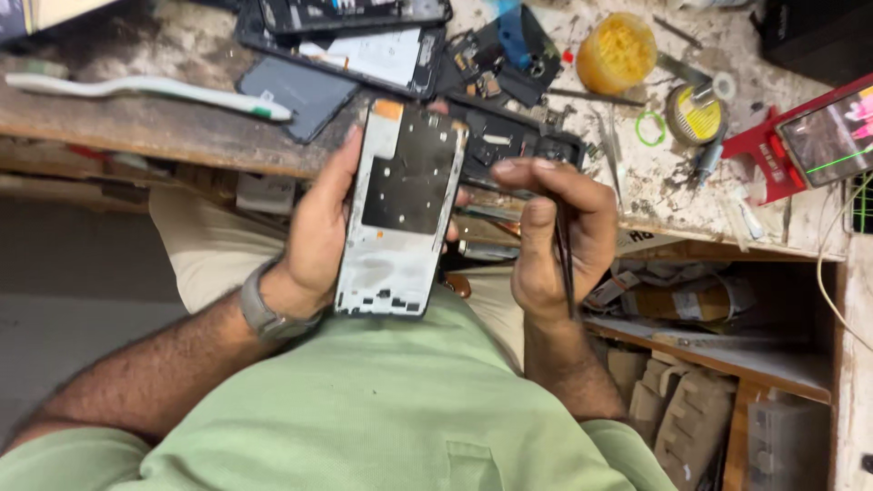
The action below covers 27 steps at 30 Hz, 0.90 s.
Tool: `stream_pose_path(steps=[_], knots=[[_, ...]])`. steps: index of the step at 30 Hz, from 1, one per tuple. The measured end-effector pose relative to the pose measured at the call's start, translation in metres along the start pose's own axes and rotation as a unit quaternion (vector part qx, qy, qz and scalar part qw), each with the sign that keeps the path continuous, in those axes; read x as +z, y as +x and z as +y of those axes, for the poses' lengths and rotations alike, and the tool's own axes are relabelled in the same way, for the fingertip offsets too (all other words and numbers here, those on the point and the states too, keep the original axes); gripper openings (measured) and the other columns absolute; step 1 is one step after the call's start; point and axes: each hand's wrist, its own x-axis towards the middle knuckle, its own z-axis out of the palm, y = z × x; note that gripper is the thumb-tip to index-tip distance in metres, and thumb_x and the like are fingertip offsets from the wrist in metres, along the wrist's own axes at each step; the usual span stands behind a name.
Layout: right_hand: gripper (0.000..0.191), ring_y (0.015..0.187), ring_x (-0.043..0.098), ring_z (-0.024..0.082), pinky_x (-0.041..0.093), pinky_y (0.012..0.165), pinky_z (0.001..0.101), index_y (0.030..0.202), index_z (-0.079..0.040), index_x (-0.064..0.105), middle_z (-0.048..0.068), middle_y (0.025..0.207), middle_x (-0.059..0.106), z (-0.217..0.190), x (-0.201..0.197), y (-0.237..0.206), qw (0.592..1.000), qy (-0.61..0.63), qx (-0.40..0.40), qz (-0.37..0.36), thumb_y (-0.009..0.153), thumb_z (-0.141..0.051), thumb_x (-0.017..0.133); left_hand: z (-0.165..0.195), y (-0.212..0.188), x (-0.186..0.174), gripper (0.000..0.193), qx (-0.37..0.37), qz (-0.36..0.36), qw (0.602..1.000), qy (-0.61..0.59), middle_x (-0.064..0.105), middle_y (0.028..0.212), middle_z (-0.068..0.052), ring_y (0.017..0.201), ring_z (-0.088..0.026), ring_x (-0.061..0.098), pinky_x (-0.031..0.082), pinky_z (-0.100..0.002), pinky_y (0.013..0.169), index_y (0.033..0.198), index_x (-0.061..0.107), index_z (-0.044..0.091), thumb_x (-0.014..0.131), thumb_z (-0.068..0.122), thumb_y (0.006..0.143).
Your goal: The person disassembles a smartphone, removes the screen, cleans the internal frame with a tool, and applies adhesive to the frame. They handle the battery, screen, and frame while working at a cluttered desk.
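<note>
My left hand (314,227) grips a stripped phone frame (400,214) by its left edge, holding it upright over my lap. The frame is white with a dark plate in its middle. My right hand (555,236) is just right of the frame, fingers closed around black tweezers (564,264) that point down toward my wrist. A second black phone frame (509,145) lies on the bench edge behind my right fingers. A grey watch band sits on my left wrist.
The worn wooden bench (173,127) carries opened phones (355,50), a white toothbrush (145,88), a yellow round tub (617,52), a tape roll (696,114) and a red holder with a lit phone (818,136). Open shelves (718,364) with bags lie at right.
</note>
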Motion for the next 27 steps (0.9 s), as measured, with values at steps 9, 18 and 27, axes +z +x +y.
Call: stream_pose_path(steps=[9,18,27], knots=[[0.056,0.153,0.03,0.031,0.005,0.13,0.0621,0.143,-0.013,0.053,0.008,0.15,0.061,0.0,0.019,0.014,0.863,-0.308,-0.214,-0.338,0.111,-0.058,0.046,0.007,0.01,-0.024,0.053,0.075,0.069,0.994,-0.031,0.066,0.132,-0.013,0.115,-0.018,0.067,0.056,-0.03,0.106,0.154,0.048,-0.002,0.03,0.035,0.12],[0.088,0.152,0.04,0.033,-0.012,0.119,0.0655,0.147,-0.011,0.051,0.012,0.153,0.059,-0.014,0.027,0.047,0.827,-0.338,-0.195,-0.404,0.095,-0.082,0.044,0.006,0.018,-0.031,0.047,0.06,0.031,0.997,0.036,0.068,0.124,-0.004,0.109,-0.011,0.066,0.055,-0.028,0.099,0.144,0.056,0.005,0.036,0.037,0.117],[0.085,0.156,0.03,0.034,-0.013,0.125,0.0613,0.151,-0.012,0.051,0.009,0.157,0.056,0.0,0.017,0.042,0.825,-0.356,-0.232,-0.373,0.103,-0.081,0.041,0.003,0.027,-0.03,0.049,0.08,0.043,0.994,0.054,0.067,0.133,-0.006,0.119,-0.012,0.065,0.053,-0.029,0.108,0.149,0.054,0.002,0.037,0.036,0.117]])
